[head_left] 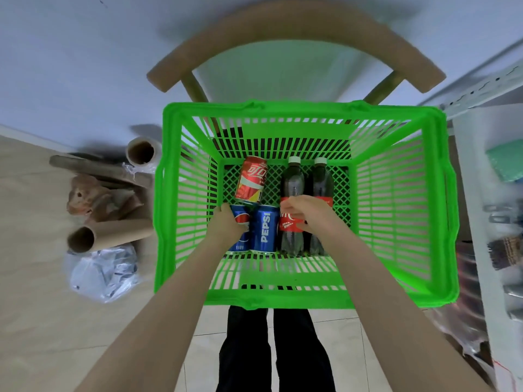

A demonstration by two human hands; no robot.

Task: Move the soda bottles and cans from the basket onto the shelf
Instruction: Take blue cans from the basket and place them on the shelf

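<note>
nearest the camera, dark trouser legs (pixel 246 349) stand below the near rim of the green basket (pixel 283 299), and both bare forearms reach forward over that rim. inside, the left hand (pixel 226 222) has its fingers curled over the left pepsi can (pixel 242 243), which lies on its side by the near wall. it looks like a grip, with the can directly under the palm. touching that can on its right lies the second pepsi can (pixel 265 227), with no hand on it. the right hand (pixel 308 216) is wrapped across the red label band of the two cola bottles (pixel 293 182), which lie side by side with their caps pointing away; whether it grips one bottle or both i cannot tell. just beyond the left hand a red can (pixel 252 179) lies tilted, its near end against the pepsi cans. all five drinks are in the basket, so by my reckoning none of them has been shelved and the whole load is left to move. farther off, the basket seems to sit on a wooden chair (pixel 283 24), cardboard tubes (pixel 110 236) lie at the left, and the white shelf (pixel 481 84) stands at the right edge, its contents too blurred to name
</note>
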